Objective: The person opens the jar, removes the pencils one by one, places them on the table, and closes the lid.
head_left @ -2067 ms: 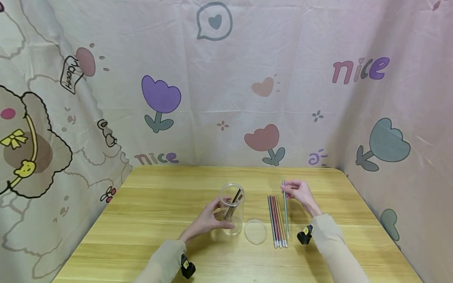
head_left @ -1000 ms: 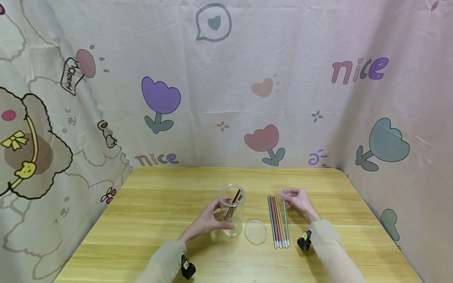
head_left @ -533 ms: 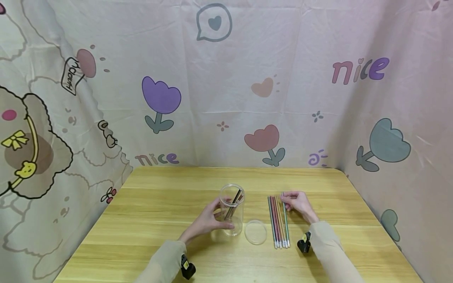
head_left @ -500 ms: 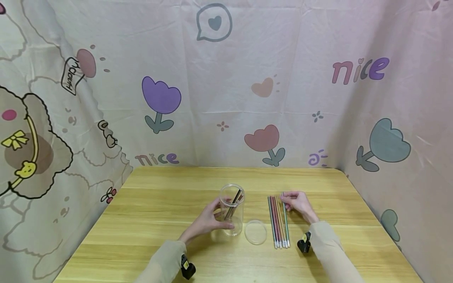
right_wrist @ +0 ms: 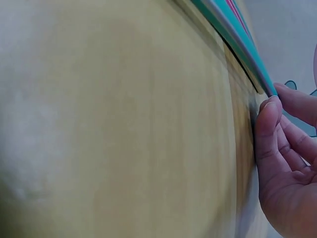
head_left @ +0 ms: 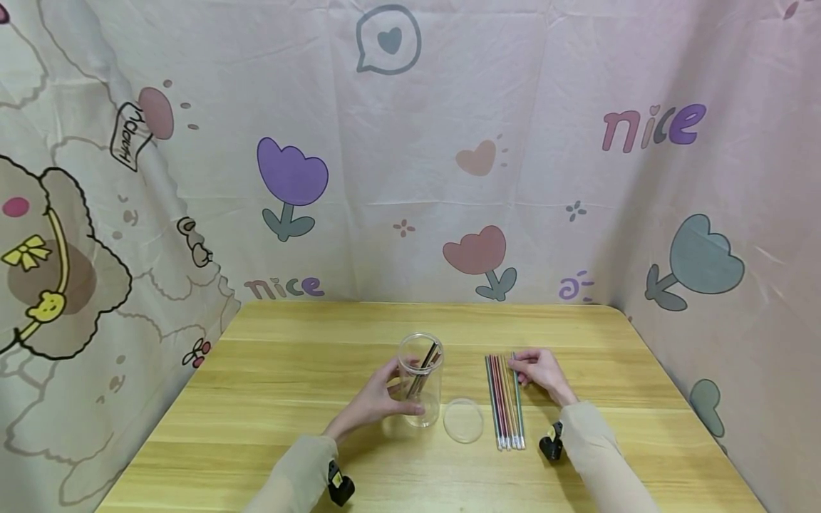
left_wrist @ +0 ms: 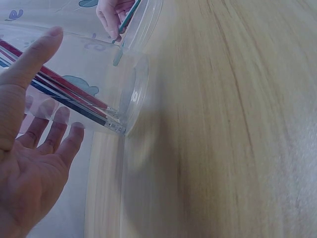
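Observation:
My left hand (head_left: 380, 399) grips a clear cylindrical jar (head_left: 433, 400) that stands upright on the table, thumb on one side and fingers round the other. Inside the jar several pencils (left_wrist: 74, 94) lean at a slant, dark and red ones among them, silvery ends at the bottom. To the right, my right hand (head_left: 541, 373) pinches the far end of a teal pencil (right_wrist: 242, 47) between thumb and forefinger. That pencil lies along the right side of a row of pencils (head_left: 499, 399) in several colours, their silvery ends toward me.
A clear round lid (head_left: 463, 420) lies flat between the jar and the pencil row. The wooden table (head_left: 288, 370) ends at a patterned cloth backdrop (head_left: 398, 249) behind and at both sides. Both wrists wear small black cameras (head_left: 340, 484).
The right hand has brought the teal pencil toward me and against the right side of the row; over the last half second it barely moves. The left hand and jar have stayed still.

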### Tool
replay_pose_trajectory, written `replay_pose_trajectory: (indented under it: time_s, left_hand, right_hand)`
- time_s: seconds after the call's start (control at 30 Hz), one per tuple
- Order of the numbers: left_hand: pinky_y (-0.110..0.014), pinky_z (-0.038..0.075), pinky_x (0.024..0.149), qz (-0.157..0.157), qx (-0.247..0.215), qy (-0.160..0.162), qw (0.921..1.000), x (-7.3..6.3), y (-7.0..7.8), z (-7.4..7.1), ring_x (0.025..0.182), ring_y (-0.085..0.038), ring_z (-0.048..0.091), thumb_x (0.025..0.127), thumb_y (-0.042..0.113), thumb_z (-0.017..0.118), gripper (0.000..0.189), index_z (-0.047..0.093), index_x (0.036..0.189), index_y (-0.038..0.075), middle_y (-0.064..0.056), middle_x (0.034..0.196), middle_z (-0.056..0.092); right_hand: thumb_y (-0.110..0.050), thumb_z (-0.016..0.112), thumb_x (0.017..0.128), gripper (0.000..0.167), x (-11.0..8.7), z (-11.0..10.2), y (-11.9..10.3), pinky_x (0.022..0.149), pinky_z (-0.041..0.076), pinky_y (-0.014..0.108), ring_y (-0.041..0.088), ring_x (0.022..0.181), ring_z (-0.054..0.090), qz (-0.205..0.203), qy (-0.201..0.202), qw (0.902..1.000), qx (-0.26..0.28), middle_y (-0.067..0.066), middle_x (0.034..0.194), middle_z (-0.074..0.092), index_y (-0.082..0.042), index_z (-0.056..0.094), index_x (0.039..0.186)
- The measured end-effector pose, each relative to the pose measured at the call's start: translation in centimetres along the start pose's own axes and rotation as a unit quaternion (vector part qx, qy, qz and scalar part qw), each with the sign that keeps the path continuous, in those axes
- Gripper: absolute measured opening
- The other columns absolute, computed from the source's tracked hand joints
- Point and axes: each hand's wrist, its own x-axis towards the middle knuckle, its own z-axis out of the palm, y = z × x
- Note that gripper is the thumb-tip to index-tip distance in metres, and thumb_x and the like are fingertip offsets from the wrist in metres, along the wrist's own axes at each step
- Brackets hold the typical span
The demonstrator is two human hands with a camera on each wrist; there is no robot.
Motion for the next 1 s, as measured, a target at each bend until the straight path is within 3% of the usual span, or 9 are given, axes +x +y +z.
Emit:
replay_pose_trajectory:
  time_s: [0.43,1.0]
  left_hand:
    - [-0.057,0.044,0.116,0.006,0.000,0.000,1.0000,0.07,0.02,0.03,0.134,-0.041,0.048,0.076,0.013,0.088,0.082,0.044,0.146,0.010,-0.018,0.149,0.047]
    - [-0.057,0.044,0.116,0.002,0.005,0.002,1.0000,0.06,-0.03,0.01,0.133,-0.039,0.048,0.076,0.013,0.088,0.082,0.045,0.146,0.011,-0.016,0.149,0.047]
  right_hand:
    - [-0.010,0.071,0.092,0.029,0.07,0.54,0.23,0.048,0.055,0.020,0.008,0.054,0.058,-0.008,0.030,0.9985,-0.045,0.004,0.072,0.068,0.013,0.064,0.108]
    - [-0.011,0.070,0.094,0.025,-0.20,0.99,-0.07,0.046,0.053,0.019,0.009,0.053,0.057,0.000,0.041,0.9972,-0.062,0.005,0.073,0.068,0.011,0.065,0.105]
